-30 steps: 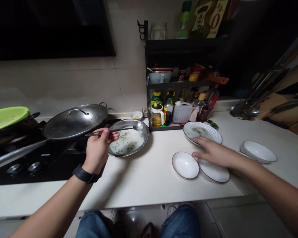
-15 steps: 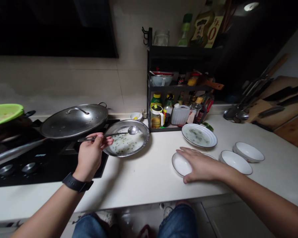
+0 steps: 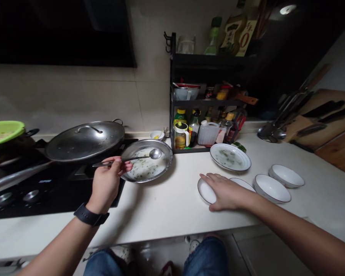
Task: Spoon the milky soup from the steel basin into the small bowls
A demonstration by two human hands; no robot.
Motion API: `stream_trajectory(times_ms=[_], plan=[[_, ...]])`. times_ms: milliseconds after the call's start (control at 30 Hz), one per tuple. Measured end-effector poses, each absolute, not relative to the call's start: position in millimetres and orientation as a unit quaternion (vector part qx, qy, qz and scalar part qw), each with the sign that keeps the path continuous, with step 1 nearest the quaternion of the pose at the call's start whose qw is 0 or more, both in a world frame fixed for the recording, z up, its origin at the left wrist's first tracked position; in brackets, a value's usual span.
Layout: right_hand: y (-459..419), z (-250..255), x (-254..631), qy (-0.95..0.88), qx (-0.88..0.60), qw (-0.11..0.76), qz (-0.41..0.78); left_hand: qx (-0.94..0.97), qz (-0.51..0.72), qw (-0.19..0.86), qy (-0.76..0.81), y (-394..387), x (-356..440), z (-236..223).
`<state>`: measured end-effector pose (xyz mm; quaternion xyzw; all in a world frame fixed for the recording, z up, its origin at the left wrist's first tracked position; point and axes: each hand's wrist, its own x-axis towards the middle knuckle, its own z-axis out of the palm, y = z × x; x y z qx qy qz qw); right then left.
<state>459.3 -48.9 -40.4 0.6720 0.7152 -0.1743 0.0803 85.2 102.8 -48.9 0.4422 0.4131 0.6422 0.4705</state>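
Note:
My left hand (image 3: 108,183) is closed round the handle of a metal spoon (image 3: 155,154). The spoon's bowl hangs over a round steel basin (image 3: 170,160) of pale soup with green bits. On the counter to the right, my right hand (image 3: 224,191) spans a small white bowl (image 3: 206,190), fingers along its far rim and thumb at its near side. Part of that bowl is hidden under the hand. Another white bowl (image 3: 243,184) shows just behind the wrist. Two more bowls, one nearer (image 3: 272,188) and one farther (image 3: 287,175), stand to the right.
A patterned plate (image 3: 246,165) of similar soup lies below the black rack (image 3: 173,115) of bottles and jars. At left, a lidded pan (image 3: 86,143) sits on the black stove (image 3: 60,195). Ladles (image 3: 271,133) and a knife block (image 3: 301,128) stand far right.
My right hand has shifted slightly left and settled round the small bowl, uncovering more of the bowl behind it. My left hand and the spoon have edged a little to the right.

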Motion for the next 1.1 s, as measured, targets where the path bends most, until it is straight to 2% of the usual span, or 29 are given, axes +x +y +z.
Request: stream_trajectory(times_ms=[533, 900, 1100], plan=[[26.9, -59.0, 426.4, 0.739, 0.652, -0.011, -0.168, 0.453, 0.628, 0.470, 0.423, 103.5, 82.8, -50.9], [64.8, -81.6, 423.1, 0.709, 0.671, -0.117, -0.183, 0.444, 0.621, 0.467, 0.447, 107.9, 73.8, -54.3], [62.2, -103.9, 419.4, 0.667, 0.707, -0.186, -0.141, 0.454, 0.607, 0.458, 0.464, 112.7, 70.6, -58.8]])
